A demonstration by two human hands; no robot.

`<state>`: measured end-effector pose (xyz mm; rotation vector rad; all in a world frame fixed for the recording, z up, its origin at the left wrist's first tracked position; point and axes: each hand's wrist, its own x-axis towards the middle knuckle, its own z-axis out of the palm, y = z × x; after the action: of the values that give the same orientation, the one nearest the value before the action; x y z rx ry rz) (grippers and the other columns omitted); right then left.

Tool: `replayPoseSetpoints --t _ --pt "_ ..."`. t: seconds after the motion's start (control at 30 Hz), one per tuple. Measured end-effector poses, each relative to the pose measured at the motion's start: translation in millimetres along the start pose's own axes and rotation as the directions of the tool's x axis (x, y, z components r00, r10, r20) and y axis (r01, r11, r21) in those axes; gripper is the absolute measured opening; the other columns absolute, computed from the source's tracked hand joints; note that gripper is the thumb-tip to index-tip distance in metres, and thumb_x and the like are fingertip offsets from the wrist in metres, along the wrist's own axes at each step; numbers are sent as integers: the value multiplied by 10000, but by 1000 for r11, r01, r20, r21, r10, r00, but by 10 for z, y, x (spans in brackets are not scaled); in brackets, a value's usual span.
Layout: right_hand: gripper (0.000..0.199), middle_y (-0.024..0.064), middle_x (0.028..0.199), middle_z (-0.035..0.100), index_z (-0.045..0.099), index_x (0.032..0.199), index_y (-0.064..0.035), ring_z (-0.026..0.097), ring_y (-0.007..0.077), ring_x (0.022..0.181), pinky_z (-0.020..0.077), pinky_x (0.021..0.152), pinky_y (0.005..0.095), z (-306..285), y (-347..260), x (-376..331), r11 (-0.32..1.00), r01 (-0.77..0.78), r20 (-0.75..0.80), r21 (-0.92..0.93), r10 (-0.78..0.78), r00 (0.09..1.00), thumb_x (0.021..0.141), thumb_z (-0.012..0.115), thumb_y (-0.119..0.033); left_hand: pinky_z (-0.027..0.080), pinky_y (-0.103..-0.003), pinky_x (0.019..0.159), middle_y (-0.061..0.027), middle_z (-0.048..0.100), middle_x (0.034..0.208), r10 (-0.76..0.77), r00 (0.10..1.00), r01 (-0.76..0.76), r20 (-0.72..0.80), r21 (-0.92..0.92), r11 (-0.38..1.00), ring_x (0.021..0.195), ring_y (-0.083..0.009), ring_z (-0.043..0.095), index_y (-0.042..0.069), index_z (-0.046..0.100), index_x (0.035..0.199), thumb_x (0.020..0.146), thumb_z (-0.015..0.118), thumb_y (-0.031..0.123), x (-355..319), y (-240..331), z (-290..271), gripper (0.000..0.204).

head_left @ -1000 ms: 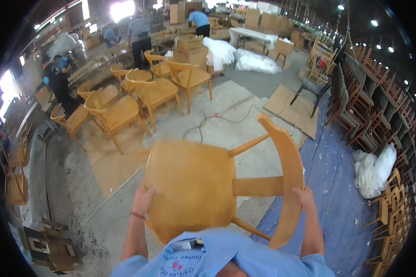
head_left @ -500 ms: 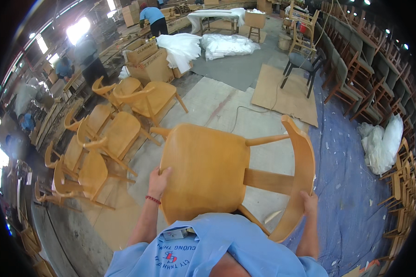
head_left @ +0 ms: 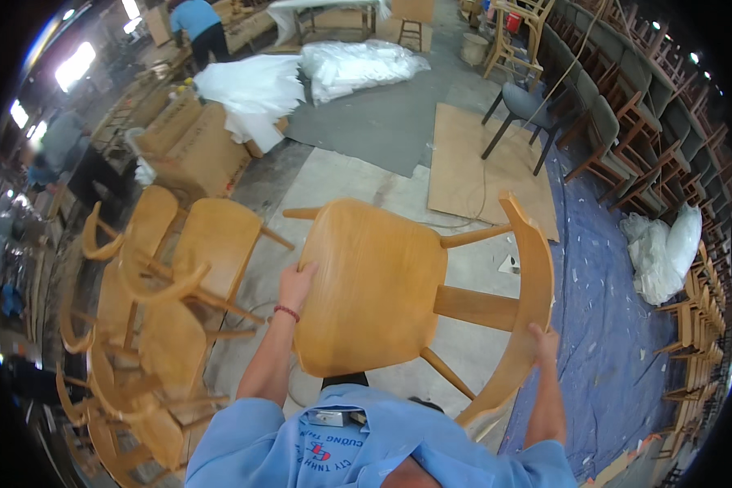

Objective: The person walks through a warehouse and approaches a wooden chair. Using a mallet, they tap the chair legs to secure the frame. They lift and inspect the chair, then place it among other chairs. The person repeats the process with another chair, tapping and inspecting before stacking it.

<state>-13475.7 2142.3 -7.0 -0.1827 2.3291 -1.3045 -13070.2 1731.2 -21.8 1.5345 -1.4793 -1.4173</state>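
A light-brown wooden chair (head_left: 374,285) is held up in front of my body, its seat facing up and its curved backrest (head_left: 537,285) to the right. My left hand (head_left: 297,285) is closed on the seat's left edge, with the fingers partly hidden beneath it. At the other side my right hand (head_left: 543,343) grips the outer edge of the backrest. A flat wooden slat (head_left: 476,307) joins seat and backrest. Several legs show past the seat's edges.
Several matching chairs (head_left: 215,248) stand in rows on the left. Cardboard boxes (head_left: 195,150) and white wrapping (head_left: 358,69) lie ahead. A dark chair (head_left: 529,110) stands on a cardboard sheet (head_left: 464,179). Blue sheeting (head_left: 602,325) and stacked chairs (head_left: 618,134) line the right. Another person (head_left: 197,28) bends at the back left.
My view has moved forward and turned right: the rows of chairs, boxes and wrapping now appear nearer and farther left. The held chair stays between my hands, with the same grip.
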Motion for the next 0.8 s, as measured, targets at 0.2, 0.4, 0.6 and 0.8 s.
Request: replayPoseSetpoints --t 0.2,0.4,0.6,0.8 --pt "373 120 995 651 594 1144 53 632 208 836 523 725 346 1559 -485 478 990 -110 -133 89 121 984 819 657 -120 507 -365 747 -204 692 926 -112 986 81 124 231 970 852 -289 671 -73 645 1036 799 652 370 2693 42 627 503" --pt "395 124 976 639 564 1152 47 644 231 846 536 701 350 2605 -1131 429 941 -243 -217 235 295 931 794 657 -91 493 -387 816 -233 671 1028 -132 951 26 279 354 935 953 -318 652 -47 638 1080 804 622 396 4643 142 1412 522" --pt "403 138 982 624 519 1164 57 648 250 857 540 738 348 3399 -1759 312 890 -417 -145 184 444 884 798 615 -81 463 -419 910 -204 638 1144 -20 849 -169 528 307 936 1060 -354 599 -7 636 1093 838 561 374 5274 379 1758 465" --pt "430 138 1085 604 511 1205 3 635 271 946 543 767 379 3711 -2099 183 744 -630 96 225 626 774 850 612 -216 456 -453 855 -233 632 1054 110 728 -301 677 171 938 1005 -386 585 9 627 1049 945 460 340 4260 -101 949 385"
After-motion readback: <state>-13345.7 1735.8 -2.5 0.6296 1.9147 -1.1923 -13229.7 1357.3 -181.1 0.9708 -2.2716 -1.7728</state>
